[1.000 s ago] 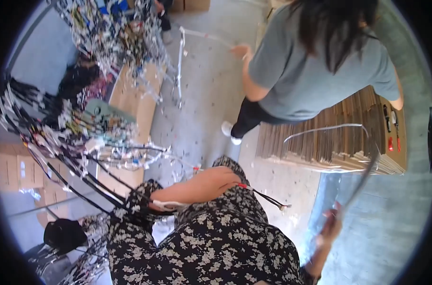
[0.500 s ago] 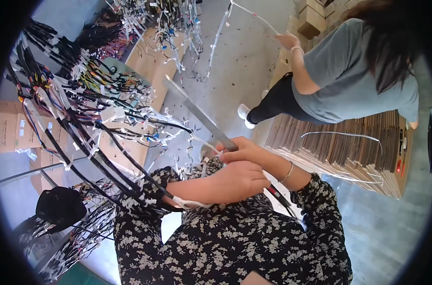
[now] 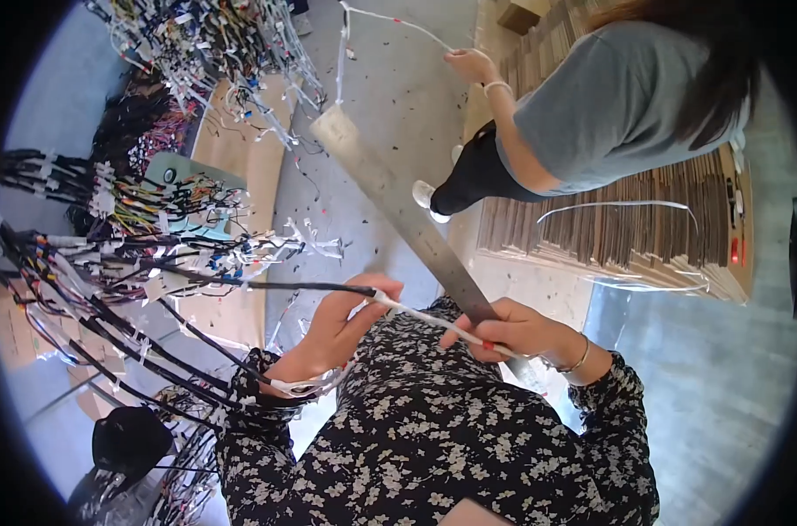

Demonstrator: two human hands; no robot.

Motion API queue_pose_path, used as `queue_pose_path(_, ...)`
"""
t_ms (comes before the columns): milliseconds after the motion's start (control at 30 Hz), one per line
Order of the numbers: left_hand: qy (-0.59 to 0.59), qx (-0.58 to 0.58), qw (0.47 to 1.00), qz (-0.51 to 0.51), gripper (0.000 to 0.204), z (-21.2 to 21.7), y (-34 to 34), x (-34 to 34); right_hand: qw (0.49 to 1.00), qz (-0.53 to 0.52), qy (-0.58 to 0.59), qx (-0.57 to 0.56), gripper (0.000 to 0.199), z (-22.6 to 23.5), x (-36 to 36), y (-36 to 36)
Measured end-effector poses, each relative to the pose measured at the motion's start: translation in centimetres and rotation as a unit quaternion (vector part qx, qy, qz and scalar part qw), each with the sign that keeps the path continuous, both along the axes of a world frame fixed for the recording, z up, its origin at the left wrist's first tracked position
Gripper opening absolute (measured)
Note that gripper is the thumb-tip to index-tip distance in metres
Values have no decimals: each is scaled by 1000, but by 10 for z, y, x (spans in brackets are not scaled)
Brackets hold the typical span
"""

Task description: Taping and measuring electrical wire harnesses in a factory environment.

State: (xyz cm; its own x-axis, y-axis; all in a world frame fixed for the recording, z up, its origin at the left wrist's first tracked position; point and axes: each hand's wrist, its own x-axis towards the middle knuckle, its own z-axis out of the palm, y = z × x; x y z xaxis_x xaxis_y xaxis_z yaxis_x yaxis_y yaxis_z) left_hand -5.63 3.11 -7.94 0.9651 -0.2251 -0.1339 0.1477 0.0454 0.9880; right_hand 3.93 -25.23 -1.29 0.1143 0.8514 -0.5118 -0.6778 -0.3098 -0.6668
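My left hand (image 3: 332, 333) pinches a wire harness (image 3: 319, 287) where its black sleeve meets a white-wrapped length. That white length runs right to my right hand (image 3: 525, 333), whose fingers are closed on it near a red mark. The same hand grips the lower end of a long steel ruler (image 3: 416, 237), which slants up and away to the left. Another black cable with a white-wrapped end (image 3: 306, 386) lies against my left wrist.
Bundles of hanging harnesses (image 3: 100, 263) crowd the left side. A co-worker (image 3: 609, 105) stands at the right, holding a thin white cable (image 3: 407, 24). Beside them is a strapped stack of flattened cardboard (image 3: 591, 232). A black rounded object (image 3: 131, 441) is at lower left.
My left hand has moved left, away from my right hand, and the harness now stretches between them. My right hand has shifted right and down with the ruler.
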Motion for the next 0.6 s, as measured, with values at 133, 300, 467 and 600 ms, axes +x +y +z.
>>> queue_pose_path(133,79,-93,992,13,23,18,-5,-16,999,-29,-31,-5,58,-12,-19,-21)
queue_pose_path(300,112,-147,981,54,19,28,-7,-18,985,-99,-95,-105,18,-27,-32,-40)
queue_pose_path(467,113,-7,986,120,25,37,-13,-13,966,-69,-200,-148,28,-30,-41,-50)
queue_pose_path(600,99,-17,980,174,44,31,-17,-13,981,-3,-149,-124,32,-11,-25,-62)
